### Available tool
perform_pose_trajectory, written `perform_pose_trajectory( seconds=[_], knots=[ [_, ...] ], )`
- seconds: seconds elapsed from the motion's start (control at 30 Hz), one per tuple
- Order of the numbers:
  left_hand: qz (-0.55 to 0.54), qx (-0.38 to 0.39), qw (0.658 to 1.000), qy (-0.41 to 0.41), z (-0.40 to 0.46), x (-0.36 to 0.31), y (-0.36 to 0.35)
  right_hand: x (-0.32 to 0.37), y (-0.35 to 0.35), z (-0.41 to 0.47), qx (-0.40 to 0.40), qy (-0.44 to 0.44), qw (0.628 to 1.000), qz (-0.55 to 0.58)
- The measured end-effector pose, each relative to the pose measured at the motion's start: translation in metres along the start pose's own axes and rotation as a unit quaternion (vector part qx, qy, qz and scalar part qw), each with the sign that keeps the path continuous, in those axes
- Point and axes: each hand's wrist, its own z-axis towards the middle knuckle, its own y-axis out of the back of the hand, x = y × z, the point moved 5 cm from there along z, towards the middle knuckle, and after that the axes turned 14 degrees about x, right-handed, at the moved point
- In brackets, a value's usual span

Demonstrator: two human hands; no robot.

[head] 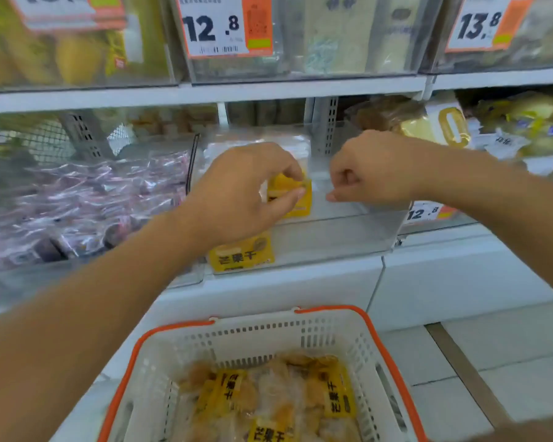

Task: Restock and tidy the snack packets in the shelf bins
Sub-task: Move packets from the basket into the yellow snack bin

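Clear plastic bin on the middle shelf, nearly bare — a few yellow snack packets at its left end. Left hand reaches in over the front wall and pinches one yellow packet between thumb and fingertips, holding it upright against the stack behind. Another packet of the same kind lies against the bin's front wall, just below the wrist.

Right hand hovers inside the bin to the right, fingers curled in; whether it nips a clear film edge or holds nothing, I cannot tell.

White basket with orange rim sits on the floor below, holding more of the same packets.

Handling, as a judgement: packets look light and soft — thin glossy film over lumpy dried fruit, so likely slippery and floppy, prone to slumping when stood on edge. Not fragile, though hard squeezing may crush the contents. Best hold seems the flat sealed top edge or the printed yellow band, pinched, with the other hand steadying the row.

Pink-wrapped packets fill the neighbouring bin at left.
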Motion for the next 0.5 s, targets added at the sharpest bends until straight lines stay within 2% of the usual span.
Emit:
perform_pose_trajectory(
  seconds=[0.07, 0.1, 0.13, 0.17, 0.2, 0.23, 0.27, 0.3, 0.37, 0.43, 0.5],
  knots=[
    [-0.015, -0.057, 0.998, -0.034, -0.043, -0.020, -0.012, 0.037, -0.016, -0.022, 0.166, 0.060, 0.980, 0.092],
    [-0.008, -0.034, 0.999, -0.033, -0.064, -0.027, -0.029, 0.056, -0.040, -0.022, 0.251, 0.085, 0.956, 0.123],
    [0.015, 0.043, 0.999, -0.027, -0.081, -0.029, -0.058, 0.074, -0.070, -0.015, 0.318, 0.107, 0.932, 0.136],
    [0.038, 0.173, 0.984, 0.014, -0.099, -0.026, -0.095, 0.095, -0.106, -0.005, 0.366, 0.123, 0.911, 0.147],
    [0.046, 0.307, 0.947, 0.084, -0.125, -0.016, -0.135, 0.115, -0.150, 0.005, 0.401, 0.126, 0.893, 0.160],
    [0.028, 0.407, 0.896, 0.174, -0.157, -0.003, -0.170, 0.130, -0.196, 0.015, 0.432, 0.117, 0.879, 0.168],
    [-0.022, 0.476, 0.839, 0.264, -0.198, 0.008, -0.204, 0.142, -0.245, 0.024, 0.450, 0.098, 0.873, 0.161],
    [-0.093, 0.499, 0.790, 0.344, -0.239, 0.013, -0.227, 0.152, -0.289, 0.031, 0.452, 0.073, 0.876, 0.152],
    [-0.185, 0.472, 0.717, 0.478, -0.313, 0.016, -0.263, 0.167, -0.362, 0.036, 0.429, 0.012, 0.882, 0.196],
    [-0.205, 0.470, 0.654, 0.556, -0.356, 0.010, -0.289, 0.180, -0.412, 0.035, 0.378, -0.053, 0.865, 0.327],
    [-0.247, 0.478, 0.587, 0.605, -0.376, 0.005, -0.312, 0.187, -0.440, 0.035, 0.314, -0.139, 0.820, 0.457]
  ],
)
